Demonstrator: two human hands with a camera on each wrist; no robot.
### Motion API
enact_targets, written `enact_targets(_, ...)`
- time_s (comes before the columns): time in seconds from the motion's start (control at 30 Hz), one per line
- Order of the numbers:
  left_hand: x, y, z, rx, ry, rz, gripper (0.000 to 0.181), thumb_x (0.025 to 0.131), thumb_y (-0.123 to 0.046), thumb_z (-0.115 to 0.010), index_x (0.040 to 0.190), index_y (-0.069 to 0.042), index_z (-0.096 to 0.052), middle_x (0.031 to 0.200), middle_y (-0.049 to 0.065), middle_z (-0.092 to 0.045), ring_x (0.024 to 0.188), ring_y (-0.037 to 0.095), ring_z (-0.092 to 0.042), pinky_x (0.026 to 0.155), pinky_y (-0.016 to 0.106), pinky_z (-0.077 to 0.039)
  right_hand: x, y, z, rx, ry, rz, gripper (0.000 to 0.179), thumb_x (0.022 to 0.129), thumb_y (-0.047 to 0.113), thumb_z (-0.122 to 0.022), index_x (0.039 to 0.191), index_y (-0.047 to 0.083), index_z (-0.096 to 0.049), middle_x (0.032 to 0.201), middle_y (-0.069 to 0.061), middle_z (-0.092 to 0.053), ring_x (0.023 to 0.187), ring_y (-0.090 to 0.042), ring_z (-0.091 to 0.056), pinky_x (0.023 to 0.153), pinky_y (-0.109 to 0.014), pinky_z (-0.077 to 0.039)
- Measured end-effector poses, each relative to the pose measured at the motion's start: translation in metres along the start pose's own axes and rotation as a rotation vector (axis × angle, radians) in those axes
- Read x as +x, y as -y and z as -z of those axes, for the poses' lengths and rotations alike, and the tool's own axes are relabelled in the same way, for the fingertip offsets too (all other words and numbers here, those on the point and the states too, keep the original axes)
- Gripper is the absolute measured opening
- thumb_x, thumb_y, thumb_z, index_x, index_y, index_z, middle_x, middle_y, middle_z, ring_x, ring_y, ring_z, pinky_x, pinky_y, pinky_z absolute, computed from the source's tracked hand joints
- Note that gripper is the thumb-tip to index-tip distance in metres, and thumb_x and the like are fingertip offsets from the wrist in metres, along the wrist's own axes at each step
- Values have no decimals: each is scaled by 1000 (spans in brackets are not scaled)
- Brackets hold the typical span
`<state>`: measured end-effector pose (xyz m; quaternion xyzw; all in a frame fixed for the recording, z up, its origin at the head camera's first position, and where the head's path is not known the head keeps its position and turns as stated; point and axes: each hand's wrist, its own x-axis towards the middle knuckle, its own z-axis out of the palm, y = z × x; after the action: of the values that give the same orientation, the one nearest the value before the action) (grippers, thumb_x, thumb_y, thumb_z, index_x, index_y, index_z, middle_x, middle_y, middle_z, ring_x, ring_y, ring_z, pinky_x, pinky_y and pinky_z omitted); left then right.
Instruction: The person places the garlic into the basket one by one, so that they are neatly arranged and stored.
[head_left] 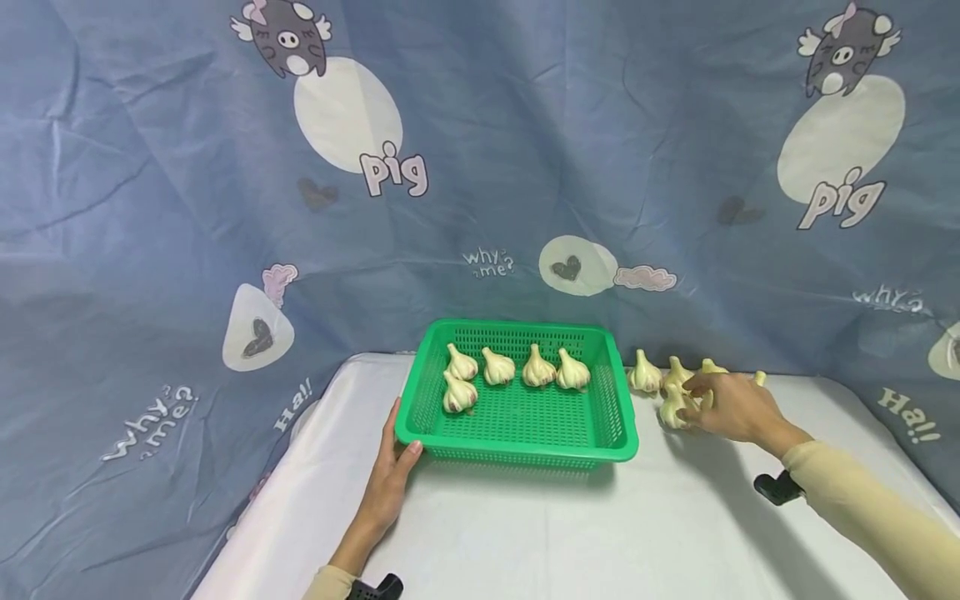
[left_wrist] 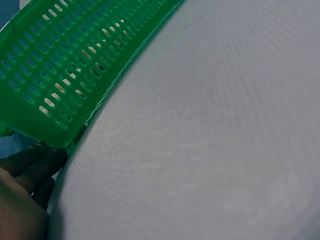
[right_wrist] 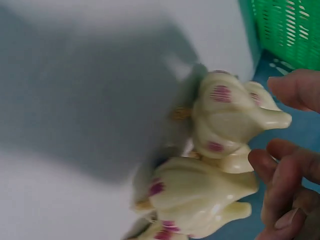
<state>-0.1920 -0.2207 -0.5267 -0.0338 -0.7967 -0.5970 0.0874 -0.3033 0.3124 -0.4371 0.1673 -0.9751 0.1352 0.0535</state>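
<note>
A green plastic basket (head_left: pixel 517 452) with slotted walls stands on the white table, several garlic bulbs (head_left: pixel 498 367) lying inside along its back and left. My left hand (head_left: pixel 390 482) rests against the basket's front left corner, thumb at the front rim and straight fingers along the left side. To the right of the basket, my right hand (head_left: pixel 738 407) reaches over a garlic bulb (right_wrist: pixel 230 115). Its thumb and fingers stand apart on either side of the stem, with a gap showing around it. More bulbs (right_wrist: pixel 200 195) cluster beside that one, partly hidden by the hand in the head view.
A blue cloth (head_left: pixel 480 208) with pig pictures and lettering hangs behind the table and down its left side. One garlic bulb (head_left: pixel 645 373) stands close to the basket's right wall. The white tabletop (head_left: pixel 540 533) stretches in front of the basket.
</note>
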Motion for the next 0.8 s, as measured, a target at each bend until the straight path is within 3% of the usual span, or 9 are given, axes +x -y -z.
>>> enact_targets(0.3, 0, 1, 0, -5, 0, 1, 73, 112, -29, -48, 173, -31, -9, 180, 8, -8, 166, 40, -2, 126, 75, -1, -9, -8, -19, -38, -26, 43, 37, 82, 28, -85, 112, 7, -79, 89, -1, -78, 72, -14, -65, 50, -37, -49)
enact_targets(0.6, 1, 0, 1, 2, -7, -10, 72, 112, -29, -48, 172, -33, -9, 180, 8, -8, 166, 40, -3, 126, 76, -3, -13, -8, -26, -5, -80, 57, 40, 83, 28, -86, 117, 10, -76, 99, -7, -81, 77, -20, -72, 49, -37, -51)
enact_targets(0.8, 0, -1, 0, 7, -1, 11, 73, 111, -31, -48, 172, -34, -9, 180, 8, -8, 166, 40, -2, 126, 76, -2, -20, -8, -36, 5, -98, 31, 48, 84, 35, -87, 121, 9, -71, 84, -3, -72, 64, -13, -59, 47, -33, -44)
